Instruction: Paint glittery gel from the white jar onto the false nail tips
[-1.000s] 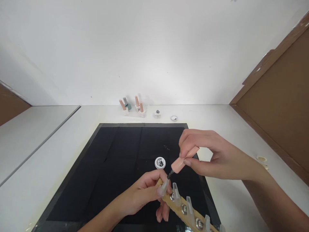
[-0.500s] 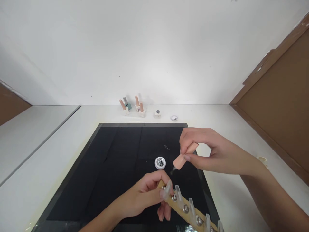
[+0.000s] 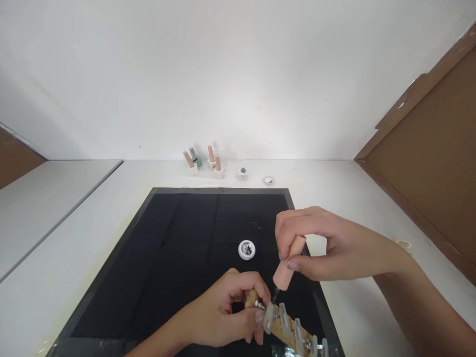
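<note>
My left hand (image 3: 230, 312) is closed on the end of a tan nail tip stand (image 3: 279, 331), which slants down to the right. Several clear false nail tips (image 3: 284, 320) stand along it on metal studs. Between the thumb and fingers of my right hand (image 3: 320, 243) is the peach cap of a nail polish brush (image 3: 288, 270). It points downward, and its dark bristles are at the top of the nail tip nearest my left hand; whether they touch it I cannot tell. Just beyond my left hand, a small round pot (image 3: 246, 250) of silver material rests on the black mat (image 3: 186, 248).
At the back stand several nail polish bottles with peach caps (image 3: 217, 163) and one green bottle (image 3: 197, 159). An uncapped bottle (image 3: 243, 173) and a round lid (image 3: 268, 180) are to their right. Brown panels (image 3: 424, 129) flank the white table (image 3: 85, 208). Something shiny (image 3: 284, 351) lies at the front.
My right hand has brought the brush down to the first nail tip and tilted it more upright. My left hand has turned the stand and lowered it slightly.
</note>
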The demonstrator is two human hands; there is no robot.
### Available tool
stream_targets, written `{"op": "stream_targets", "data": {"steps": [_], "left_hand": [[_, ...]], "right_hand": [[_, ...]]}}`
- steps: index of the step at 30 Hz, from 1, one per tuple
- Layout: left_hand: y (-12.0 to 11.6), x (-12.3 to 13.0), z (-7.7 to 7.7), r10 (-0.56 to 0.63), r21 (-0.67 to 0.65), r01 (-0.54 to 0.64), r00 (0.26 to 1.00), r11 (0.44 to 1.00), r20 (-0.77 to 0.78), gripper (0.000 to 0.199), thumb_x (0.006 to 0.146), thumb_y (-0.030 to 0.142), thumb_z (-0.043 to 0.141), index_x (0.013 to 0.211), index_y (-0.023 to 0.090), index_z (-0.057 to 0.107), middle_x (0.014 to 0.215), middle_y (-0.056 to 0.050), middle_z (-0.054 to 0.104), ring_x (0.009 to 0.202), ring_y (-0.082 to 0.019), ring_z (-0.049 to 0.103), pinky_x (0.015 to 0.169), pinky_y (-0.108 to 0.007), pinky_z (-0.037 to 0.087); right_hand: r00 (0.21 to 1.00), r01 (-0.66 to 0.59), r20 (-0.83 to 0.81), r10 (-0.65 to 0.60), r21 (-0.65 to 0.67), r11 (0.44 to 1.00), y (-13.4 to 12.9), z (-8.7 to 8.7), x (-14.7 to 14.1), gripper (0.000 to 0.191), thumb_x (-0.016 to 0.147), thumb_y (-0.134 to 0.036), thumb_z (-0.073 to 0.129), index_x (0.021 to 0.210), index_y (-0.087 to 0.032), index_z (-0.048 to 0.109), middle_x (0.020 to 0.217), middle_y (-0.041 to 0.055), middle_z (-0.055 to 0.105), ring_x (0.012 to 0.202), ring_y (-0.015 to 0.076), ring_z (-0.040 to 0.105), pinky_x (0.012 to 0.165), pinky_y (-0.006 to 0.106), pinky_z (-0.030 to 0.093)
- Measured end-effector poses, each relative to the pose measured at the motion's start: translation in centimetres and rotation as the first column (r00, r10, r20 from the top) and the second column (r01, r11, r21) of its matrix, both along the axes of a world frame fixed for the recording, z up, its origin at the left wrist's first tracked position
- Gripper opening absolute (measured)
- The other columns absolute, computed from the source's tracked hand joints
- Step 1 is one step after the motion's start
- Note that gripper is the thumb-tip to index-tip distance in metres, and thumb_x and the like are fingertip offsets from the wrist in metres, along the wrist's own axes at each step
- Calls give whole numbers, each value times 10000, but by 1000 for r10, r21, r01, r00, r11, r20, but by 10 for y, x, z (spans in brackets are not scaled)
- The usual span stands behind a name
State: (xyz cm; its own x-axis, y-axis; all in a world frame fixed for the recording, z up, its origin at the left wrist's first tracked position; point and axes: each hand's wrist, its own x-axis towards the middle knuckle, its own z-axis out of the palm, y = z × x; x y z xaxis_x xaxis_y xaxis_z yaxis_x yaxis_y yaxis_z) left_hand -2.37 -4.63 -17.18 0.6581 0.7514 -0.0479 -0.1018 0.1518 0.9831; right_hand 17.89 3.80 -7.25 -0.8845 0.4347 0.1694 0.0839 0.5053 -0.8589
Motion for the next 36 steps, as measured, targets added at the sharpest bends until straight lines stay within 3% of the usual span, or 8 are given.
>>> {"op": "stream_targets", "data": {"steps": [5, 12, 21, 30, 36], "left_hand": [[-1, 1, 0, 25, 93, -24, 1000, 995, -5, 310, 841, 471, 524, 778, 168, 499, 483, 50, 484, 416, -64, 491, 408, -132, 372], [2, 3, 9, 13, 70, -10, 999, 998, -52, 262, 837, 407, 535, 728, 170, 506, 484, 42, 508, 384, -56, 464, 413, -148, 367], [-3, 2, 0, 27, 101, -23, 999, 995, -38, 229, 850, 380, 533, 781, 163, 523, 506, 41, 527, 437, -71, 522, 448, -157, 390], [1, 5, 12, 25, 89, -18, 996, 996, -88, 231, 822, 345, 549, 681, 170, 494, 480, 38, 521, 408, -63, 478, 448, -162, 370], [-2, 5, 7, 36, 109, -28, 997, 994, -70, 191, 833, 344, 541, 760, 169, 518, 496, 44, 530, 418, -68, 499, 446, -160, 377]], "right_hand": [[1000, 22, -7, -23, -15, 1000, 1, -1, 2, 212, 770, 14, 529, 818, -191, 551, 794, -7, 757, 696, 122, 561, 658, 265, 458], [999, -45, -27, 44, -22, 999, -5, -5, -5, 141, 791, -44, 553, 805, -183, 571, 772, 13, 747, 725, 133, 559, 660, 271, 464], [997, 50, 54, -46, -70, 996, 1, -4, 1, 117, 832, -83, 529, 790, -191, 538, 751, -9, 756, 629, 119, 568, 629, 284, 434], [1000, -17, 9, 18, -99, 995, -3, -10, -6, 88, 870, -182, 549, 783, -187, 547, 752, 0, 756, 565, 106, 520, 618, 289, 427], [995, 42, 93, -33, -97, 994, 0, -9, -4, 128, 852, -125, 530, 742, -189, 539, 727, -12, 751, 602, 114, 541, 589, 276, 419]]}}
